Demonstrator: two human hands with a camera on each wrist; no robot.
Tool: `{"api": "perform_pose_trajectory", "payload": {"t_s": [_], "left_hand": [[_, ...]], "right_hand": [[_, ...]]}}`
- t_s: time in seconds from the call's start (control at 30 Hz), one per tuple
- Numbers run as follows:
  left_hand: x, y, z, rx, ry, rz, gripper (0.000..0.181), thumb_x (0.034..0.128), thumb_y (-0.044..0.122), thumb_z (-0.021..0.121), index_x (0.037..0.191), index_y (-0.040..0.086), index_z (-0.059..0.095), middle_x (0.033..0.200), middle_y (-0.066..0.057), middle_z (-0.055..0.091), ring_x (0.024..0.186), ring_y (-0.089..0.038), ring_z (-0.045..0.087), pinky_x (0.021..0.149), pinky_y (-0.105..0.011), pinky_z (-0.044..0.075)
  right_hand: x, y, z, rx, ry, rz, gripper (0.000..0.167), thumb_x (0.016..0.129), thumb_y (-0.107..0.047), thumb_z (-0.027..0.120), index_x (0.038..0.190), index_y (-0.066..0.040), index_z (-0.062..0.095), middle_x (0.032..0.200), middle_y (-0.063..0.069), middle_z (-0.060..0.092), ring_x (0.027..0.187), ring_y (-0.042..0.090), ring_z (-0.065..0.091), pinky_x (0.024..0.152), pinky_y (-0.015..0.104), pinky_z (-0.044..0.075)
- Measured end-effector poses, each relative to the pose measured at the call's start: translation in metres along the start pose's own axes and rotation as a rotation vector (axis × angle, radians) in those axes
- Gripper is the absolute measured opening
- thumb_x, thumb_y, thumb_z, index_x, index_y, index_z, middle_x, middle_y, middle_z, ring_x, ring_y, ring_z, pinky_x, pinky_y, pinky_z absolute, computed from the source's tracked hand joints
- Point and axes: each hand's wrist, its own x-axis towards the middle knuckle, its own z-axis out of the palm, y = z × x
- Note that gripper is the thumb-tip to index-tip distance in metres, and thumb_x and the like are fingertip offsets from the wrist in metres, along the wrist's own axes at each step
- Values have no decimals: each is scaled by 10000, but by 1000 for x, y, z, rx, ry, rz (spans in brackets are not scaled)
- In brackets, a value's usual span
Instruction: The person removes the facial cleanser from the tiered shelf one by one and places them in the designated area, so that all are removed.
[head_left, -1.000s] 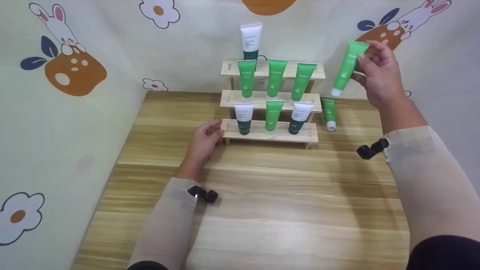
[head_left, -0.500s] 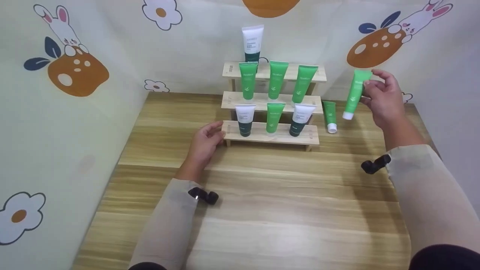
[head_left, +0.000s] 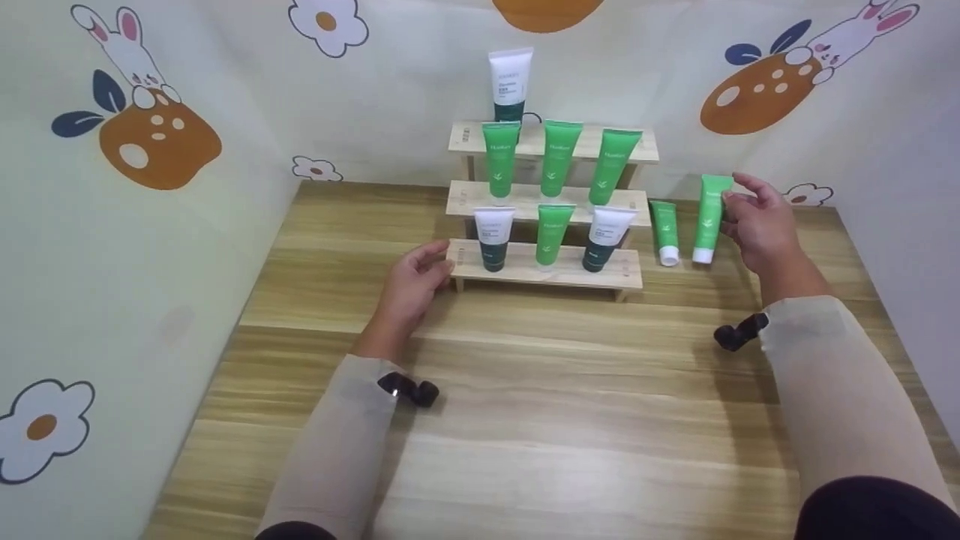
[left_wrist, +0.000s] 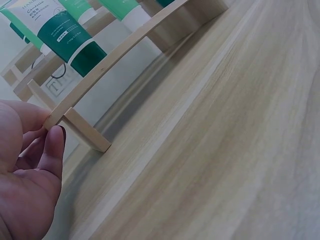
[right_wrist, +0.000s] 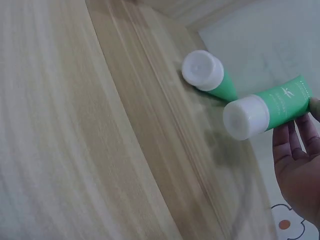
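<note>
My right hand (head_left: 766, 225) pinches a green tube (head_left: 711, 217) by its upper part, white cap down, right of the rack. In the right wrist view this green tube (right_wrist: 287, 102) is in the fingers, its cap near that of another green tube (right_wrist: 226, 89) lying on the table. The left hand (head_left: 405, 289) grips the left end of the bottom shelf (head_left: 517, 274) of a three-step wooden rack. Seen from the left wrist, thumb and fingers of the left hand (left_wrist: 30, 175) hold the shelf corner above a rack leg (left_wrist: 87, 131).
Three green tubes stand on the middle shelf (head_left: 459, 199). Below them are two white-and-dark-green tubes (head_left: 493, 240) with a green one (head_left: 553, 236) between. One white-and-dark-green tube (head_left: 510, 82) stands on the top shelf (head_left: 622, 146). A printed cloth (head_left: 390, 112) hangs behind the table.
My right hand has lowered the green tube from beside the top shelf to near the table, beside the lying tube. The left hand keeps its hold on the rack.
</note>
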Motion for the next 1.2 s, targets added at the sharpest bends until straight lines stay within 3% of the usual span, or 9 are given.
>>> {"api": "perform_pose_trajectory", "payload": {"t_s": [0.13, 0.33, 0.53, 0.73, 0.8, 0.93, 1.03, 1.2], "left_hand": [[-1, 2, 0, 2, 2, -6, 434, 1032, 186, 705, 1462, 184, 648, 1529, -46, 634, 1271, -180, 672, 1068, -335, 603], [-1, 1, -1, -59, -10, 40, 445, 1024, 130, 704, 1464, 109, 642, 1462, -107, 668, 1257, -213, 675, 995, -303, 627], [0, 0, -1, -53, -8, 43, 440, 1023, 120, 702, 1459, 103, 644, 1463, -107, 672, 1259, -214, 683, 965, -273, 632], [-1, 1, -1, -51, -7, 39, 440, 1023, 118, 702, 1459, 101, 643, 1476, -115, 664, 1265, -219, 682, 987, -283, 628], [-1, 1, -1, -48, -6, 42, 440, 1023, 117, 702, 1459, 97, 643, 1478, -122, 663, 1263, -219, 684, 984, -273, 627], [-2, 1, -1, -37, -7, 50, 437, 1025, 114, 699, 1459, 99, 644, 1469, -126, 668, 1264, -226, 684, 987, -279, 628], [-1, 1, 0, -30, -6, 44, 431, 1027, 121, 701, 1455, 118, 649, 1462, -111, 671, 1262, -220, 686, 1004, -303, 628], [-1, 0, 1, -29, -4, 39, 427, 1025, 128, 706, 1449, 123, 656, 1453, -103, 676, 1231, -209, 693, 993, -304, 632]], "right_hand": [[4, 4, -2, -20, 10, 37, 621, 1055, -246, 683, 1630, -260, 447, 1270, -19, 576, 1151, 147, 600, 856, 218, 613], [18, 13, -2, -3, 56, 69, 631, 1040, -227, 705, 1624, -253, 466, 1192, -19, 599, 1036, 130, 596, 810, 224, 573], [32, 23, -4, -35, 80, 133, 627, 1047, -305, 697, 1625, -319, 455, 1352, -48, 568, 1249, 138, 546, 1013, 257, 548], [39, 27, -2, -136, 99, 176, 625, 1045, -306, 702, 1623, -307, 464, 1393, -63, 570, 1300, 119, 522, 1194, 310, 464], [40, 27, -1, -174, 99, 191, 611, 1049, -312, 695, 1618, -308, 472, 1372, -64, 575, 1271, 117, 530, 1178, 308, 470], [38, 27, 0, -253, 98, 199, 589, 1065, -301, 667, 1619, -302, 468, 1301, -42, 610, 1116, 112, 617, 956, 259, 557], [36, 28, -1, -312, 106, 208, 579, 1078, -309, 639, 1626, -318, 453, 1281, -34, 609, 1074, 124, 624, 865, 240, 556], [33, 30, -4, -345, 118, 228, 572, 1088, -326, 616, 1631, -351, 437, 1341, -45, 576, 1193, 147, 554, 985, 277, 526]]}}
